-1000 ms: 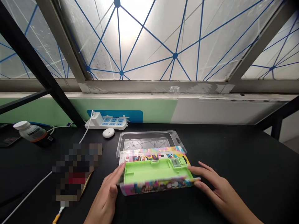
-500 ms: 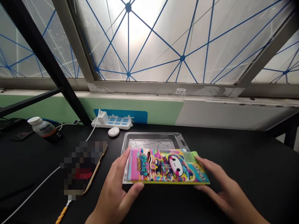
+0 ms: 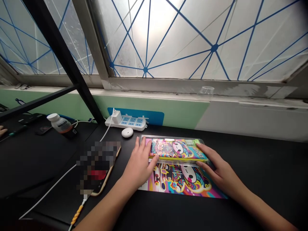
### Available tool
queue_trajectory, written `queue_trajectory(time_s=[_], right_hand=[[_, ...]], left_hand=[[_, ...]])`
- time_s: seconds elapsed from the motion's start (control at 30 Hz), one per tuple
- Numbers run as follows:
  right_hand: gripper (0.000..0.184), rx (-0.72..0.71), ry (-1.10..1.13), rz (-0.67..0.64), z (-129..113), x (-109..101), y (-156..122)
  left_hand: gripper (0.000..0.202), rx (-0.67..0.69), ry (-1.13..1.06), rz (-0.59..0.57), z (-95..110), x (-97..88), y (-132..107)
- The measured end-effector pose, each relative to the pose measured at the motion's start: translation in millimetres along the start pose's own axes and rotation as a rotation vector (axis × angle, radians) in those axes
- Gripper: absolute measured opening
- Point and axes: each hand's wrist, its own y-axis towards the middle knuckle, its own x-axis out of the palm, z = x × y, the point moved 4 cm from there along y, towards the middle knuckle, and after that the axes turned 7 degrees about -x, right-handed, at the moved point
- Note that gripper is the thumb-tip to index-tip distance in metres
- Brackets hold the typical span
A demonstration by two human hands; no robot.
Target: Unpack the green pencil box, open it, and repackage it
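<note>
A colourful cartoon pencil case (image 3: 176,148) with a yellow edge lies in a clear plastic tray (image 3: 184,162) on the black desk. My left hand (image 3: 141,160) grips its left end, fingers over the top and far edge, thumb at the near edge. At the right end, my right hand (image 3: 214,162) holds it between thumb and fingers. A printed card (image 3: 181,179) with the same cartoon figure sticks out flat in front of the tray. Most of the tray is hidden under the pencil case and hands.
To the left lies a phone (image 3: 98,170), partly blurred out, with a white cable. Behind it are a white earbud case (image 3: 127,132) and a power strip (image 3: 130,122). A bottle (image 3: 60,123) and another person's hand (image 3: 3,131) are farther left. A clear cup (image 3: 207,90) stands on the sill.
Both hands have brought the pencil case back and down into the clear tray. The printed card now shows in front of it. The view has shifted left.
</note>
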Motion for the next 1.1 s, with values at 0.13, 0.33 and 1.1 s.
queue_trajectory(time_s=[0.13, 0.33, 1.1], right_hand=[[0.057, -0.143, -0.169, -0.076, 1, 6, -1], [0.057, -0.288, -0.391, -0.012, -19, -3, 0], [0.066, -0.255, 0.133, -0.550, -105, 1, -14]], left_hand=[[0.069, 0.009, -0.018, 0.022, 2, -1.8, 1], [0.059, 0.071, 0.152, 0.098, 6, -2.9, 1], [0.072, 0.197, 0.288, -0.089, 30, 16.9, 50]])
